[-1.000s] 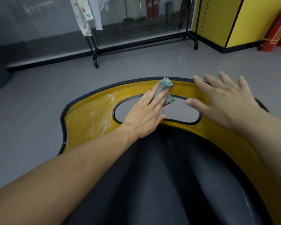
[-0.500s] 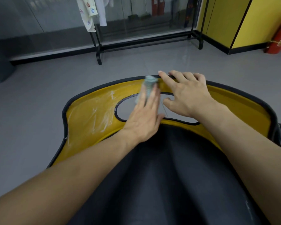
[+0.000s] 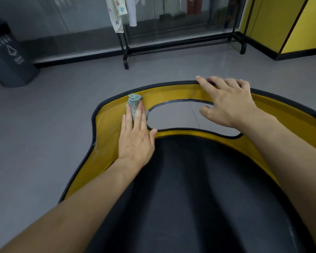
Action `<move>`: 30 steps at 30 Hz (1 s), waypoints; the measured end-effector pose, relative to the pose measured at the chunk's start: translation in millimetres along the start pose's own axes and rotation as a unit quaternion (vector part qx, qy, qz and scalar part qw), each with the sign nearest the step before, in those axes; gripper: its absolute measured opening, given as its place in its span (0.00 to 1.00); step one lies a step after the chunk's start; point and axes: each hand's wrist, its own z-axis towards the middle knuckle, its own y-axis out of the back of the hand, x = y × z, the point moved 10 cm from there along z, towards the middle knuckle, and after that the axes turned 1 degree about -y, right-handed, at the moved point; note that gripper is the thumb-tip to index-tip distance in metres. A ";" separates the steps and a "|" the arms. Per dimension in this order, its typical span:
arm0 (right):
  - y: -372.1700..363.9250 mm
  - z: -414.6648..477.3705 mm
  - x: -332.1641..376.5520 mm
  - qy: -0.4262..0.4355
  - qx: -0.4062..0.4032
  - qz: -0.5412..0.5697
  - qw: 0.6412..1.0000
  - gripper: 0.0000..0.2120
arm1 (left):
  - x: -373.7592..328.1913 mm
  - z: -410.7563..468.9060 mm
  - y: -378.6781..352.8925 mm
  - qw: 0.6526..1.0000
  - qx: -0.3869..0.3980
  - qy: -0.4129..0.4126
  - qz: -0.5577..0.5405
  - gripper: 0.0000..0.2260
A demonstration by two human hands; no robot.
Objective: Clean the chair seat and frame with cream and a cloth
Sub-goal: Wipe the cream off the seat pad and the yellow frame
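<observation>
- Head view: the left hand (image 3: 135, 141) lies palm down on the yellow upper part of the chair (image 3: 108, 132), with the fingers straight and close together. They do not curl round anything.
- Under those fingers is the cloth (image 3: 134, 103), a small bunched blue-green wad pressed flat against the yellow surface. Its far end pokes out past the fingertips, and a bit of it shows beside the hand at the edge of the cutout (image 3: 177, 117).
- The left thumb points toward the cutout and touches its black-trimmed rim. The black centre pad (image 3: 199, 189) starts just on the wrist side of the thumb.
- On the outer side of the left hand, between it and the black edge trim (image 3: 93, 125), faint pale smears (image 3: 98, 145) mark the yellow surface.
- The right hand (image 3: 232, 105) rests on the yellow band across the cutout from the left hand. Its fingers are loosely spread and the fingertips reach the top rim. Its thumb sticks out over the opening. It holds nothing.
- Beyond both hands is grey floor (image 3: 171, 70), then a black clothes rack (image 3: 126, 52) with pale garments (image 3: 117, 15) hanging from it.
- Far out past the left hand stands a dark bin (image 3: 7, 57). Past the right hand is a yellow wall (image 3: 281, 21).
</observation>
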 end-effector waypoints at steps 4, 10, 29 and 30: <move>-0.8 0.5 0.7 -0.001 0.001 -0.002 1.000 0.36 | -24.1 19.6 6.2 0.998 0.000 -0.066 0.021 0.35; 0.8 -0.3 -0.2 -0.002 -0.006 0.000 1.000 0.36 | -47.0 39.5 20.9 0.973 -0.017 -0.211 0.091 0.33; -0.3 0.9 -0.5 -0.003 -0.003 0.000 1.000 0.36 | 8.3 6.3 9.5 0.990 0.021 -0.097 0.102 0.32; -1.5 1.0 0.9 -0.002 0.000 0.001 1.000 0.36 | 4.2 3.2 4.0 0.986 0.034 -0.117 0.117 0.32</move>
